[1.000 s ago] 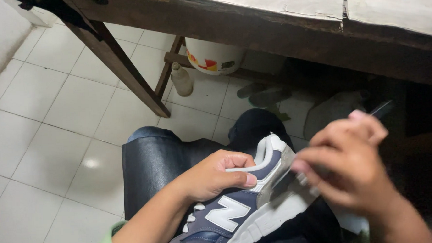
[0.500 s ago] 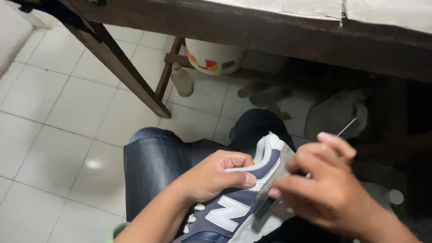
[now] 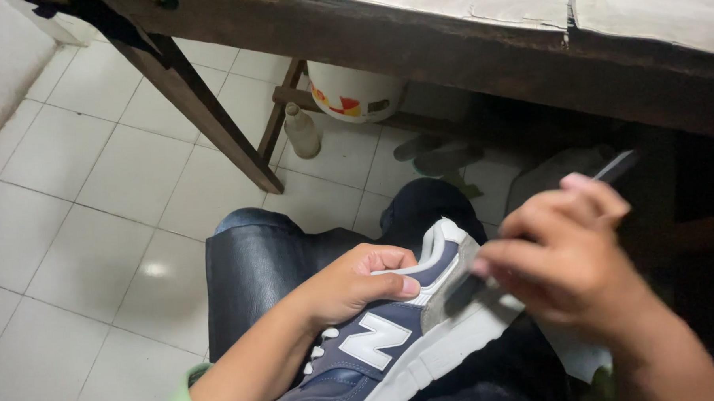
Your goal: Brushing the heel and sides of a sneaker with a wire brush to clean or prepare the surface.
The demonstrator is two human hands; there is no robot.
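Observation:
A navy and white sneaker (image 3: 378, 346) lies across my lap on dark leather-like trousers (image 3: 253, 275). My left hand (image 3: 352, 284) grips its collar, fingers curled inside the opening. My right hand (image 3: 565, 260) is blurred beside the heel and holds a thin dark brush-like tool (image 3: 613, 168); its lower end touches the grey heel panel (image 3: 447, 288).
A dark wooden table (image 3: 414, 32) with slanted legs stands over me. Beneath it are a white bucket with coloured marks (image 3: 353, 94), a small pale bottle (image 3: 301, 131) and dark sandals (image 3: 438, 154). White floor tiles (image 3: 96, 194) stretch to the left.
My right hand dipped low against the heel, then came back up and to the right with the tool. My left hand and the sneaker stayed in place.

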